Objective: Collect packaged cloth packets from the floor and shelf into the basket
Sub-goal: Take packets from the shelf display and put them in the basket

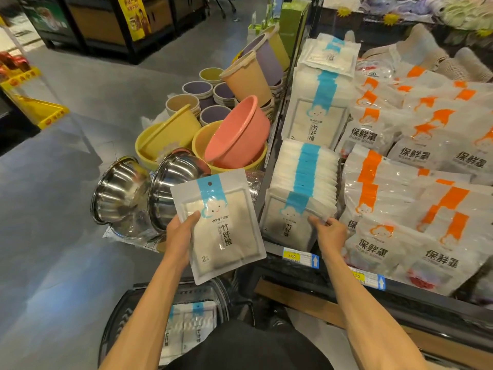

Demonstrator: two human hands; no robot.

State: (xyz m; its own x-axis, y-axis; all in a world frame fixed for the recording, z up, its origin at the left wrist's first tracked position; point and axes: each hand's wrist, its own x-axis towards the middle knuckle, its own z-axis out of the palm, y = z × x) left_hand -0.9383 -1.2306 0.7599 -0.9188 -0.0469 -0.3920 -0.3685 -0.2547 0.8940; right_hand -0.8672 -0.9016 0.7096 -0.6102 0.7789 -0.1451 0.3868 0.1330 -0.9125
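Observation:
My left hand [179, 237] grips a white cloth packet with a blue stripe [222, 231] by its left edge, thumb on the front, above the floor. Below it stands a dark basket [117, 316] with several like packets [186, 327] inside. My right hand [329, 231] pinches the right edge of the front packet [286, 222] in the near row of blue-striped packets [306, 172] standing on the shelf [333, 292]. A second row of the same packets [318, 102] stands farther back on the shelf.
Orange-striped bags [416, 182] fill the shelf to the right. On the floor to the left stand steel bowls [125, 190], yellow and pink basins [234, 140] and stacked bins [248, 78]. Price tags [300, 256] line the shelf edge. Grey floor lies open at left.

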